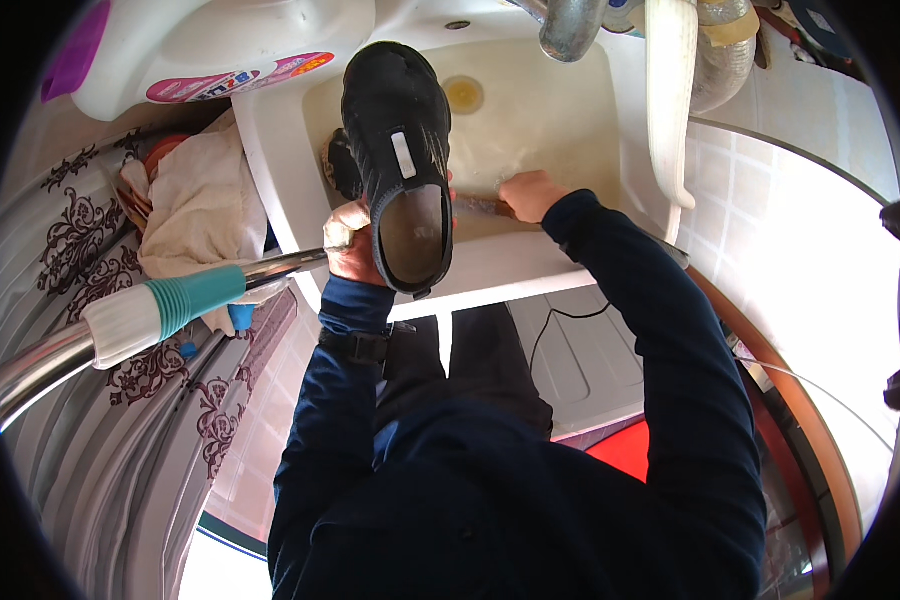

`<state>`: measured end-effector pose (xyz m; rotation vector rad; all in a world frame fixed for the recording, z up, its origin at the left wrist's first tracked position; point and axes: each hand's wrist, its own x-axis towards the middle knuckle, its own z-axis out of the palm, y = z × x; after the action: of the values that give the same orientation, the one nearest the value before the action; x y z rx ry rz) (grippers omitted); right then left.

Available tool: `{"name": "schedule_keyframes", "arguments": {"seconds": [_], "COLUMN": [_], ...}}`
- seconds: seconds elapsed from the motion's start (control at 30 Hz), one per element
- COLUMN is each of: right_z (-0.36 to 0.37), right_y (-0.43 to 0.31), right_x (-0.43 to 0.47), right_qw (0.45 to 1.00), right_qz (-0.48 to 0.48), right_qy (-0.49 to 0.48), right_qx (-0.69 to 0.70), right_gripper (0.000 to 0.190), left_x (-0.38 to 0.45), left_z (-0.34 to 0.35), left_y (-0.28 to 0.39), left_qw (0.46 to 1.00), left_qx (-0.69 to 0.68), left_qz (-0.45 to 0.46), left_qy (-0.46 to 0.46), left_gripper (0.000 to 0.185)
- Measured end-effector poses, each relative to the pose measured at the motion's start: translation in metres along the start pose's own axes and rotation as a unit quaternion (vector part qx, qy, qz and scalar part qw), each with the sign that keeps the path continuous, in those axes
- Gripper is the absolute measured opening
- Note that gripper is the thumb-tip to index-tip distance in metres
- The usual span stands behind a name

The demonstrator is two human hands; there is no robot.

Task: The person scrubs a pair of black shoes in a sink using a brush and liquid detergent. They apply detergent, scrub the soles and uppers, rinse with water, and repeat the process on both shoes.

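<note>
A black slip-on shoe (397, 112) is raised over the near left part of a white sink (495, 259), toe pointing away from me. My left hand (351, 244) grips it near the heel. To its right, my right hand (534, 196) is closed on the handle of what looks like a brush (487, 205); its far end passes behind the shoe and is hidden. Cloudy water stands in the sink, with a yellowish drain (463, 94) showing through. Another dark item, perhaps the second shoe (343, 163), lies partly hidden at the sink's left side.
A large white detergent bottle (217, 45) stands at the upper left. A metal pole with a teal grip (199, 298) crosses the left side, near a beige cloth (202, 202) and a patterned curtain (82, 225). A metal faucet (572, 30) and a white hanging strip (671, 97) are at the upper right.
</note>
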<state>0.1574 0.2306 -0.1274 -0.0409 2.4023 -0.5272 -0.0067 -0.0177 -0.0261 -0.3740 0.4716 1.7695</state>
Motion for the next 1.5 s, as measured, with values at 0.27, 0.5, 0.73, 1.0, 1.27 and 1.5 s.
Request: {"name": "schedule_keyframes", "arguments": {"seconds": [0.27, 0.5, 0.73, 1.0, 1.27, 1.5], "right_z": [-0.099, -0.132, -0.156, -0.174, -0.198, -0.185], "right_y": [-0.024, -0.092, -0.151, -0.175, -0.184, -0.173], "right_x": [-0.098, -0.181, -0.212, -0.171, -0.163, -0.138], "right_qw": [0.853, 0.832, 0.917, 0.899, 0.895, 0.896], "right_qz": [0.148, 0.117, 0.028, 0.044, 0.064, 0.163], "right_qy": [0.006, 0.202, 0.252, 0.293, 0.248, 0.355], "right_qx": [0.500, 0.504, 0.307, 0.321, 0.365, 0.211], "right_gripper": [0.024, 0.044, 0.052, 0.049, 0.042, 0.043], "left_x": [0.000, 0.008, 0.001, 0.009, -0.002, -0.001], "left_z": [-0.020, -0.011, 0.034, 0.077, 0.071, 0.068], "left_y": [-0.006, -0.017, -0.035, -0.053, -0.031, -0.028], "left_qw": [0.994, 0.991, 0.989, 0.986, 0.992, 0.993], "left_qx": [0.006, -0.039, -0.045, -0.054, -0.080, -0.022], "left_qz": [0.059, 0.111, 0.110, 0.157, 0.093, 0.098], "left_qy": [0.090, 0.067, 0.083, 0.036, 0.001, 0.054], "left_gripper": [0.086, 0.062, 0.058, 0.049, 0.057, 0.058]}}
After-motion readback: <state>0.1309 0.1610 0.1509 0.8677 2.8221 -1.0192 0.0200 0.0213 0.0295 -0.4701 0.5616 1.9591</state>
